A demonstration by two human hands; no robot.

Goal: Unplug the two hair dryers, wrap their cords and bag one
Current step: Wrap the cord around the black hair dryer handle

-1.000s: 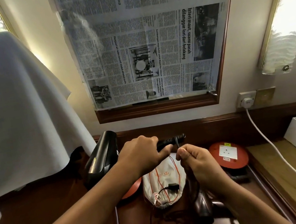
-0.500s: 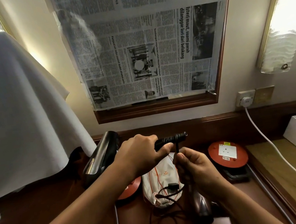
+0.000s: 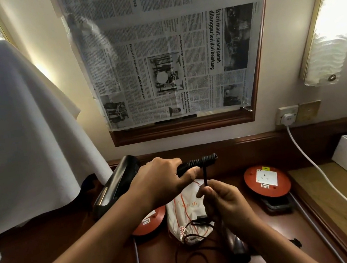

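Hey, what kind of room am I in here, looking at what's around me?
Probably a hotel room vanity or dressing desk: a dark wooden counter below a wood-framed mirror covered in newspaper, wall lamps either side, and a hair dryer with its drawstring bag.

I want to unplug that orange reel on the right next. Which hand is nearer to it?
Right. The right hand pinches the cord just left of the orange reel; the left hand is farther left.
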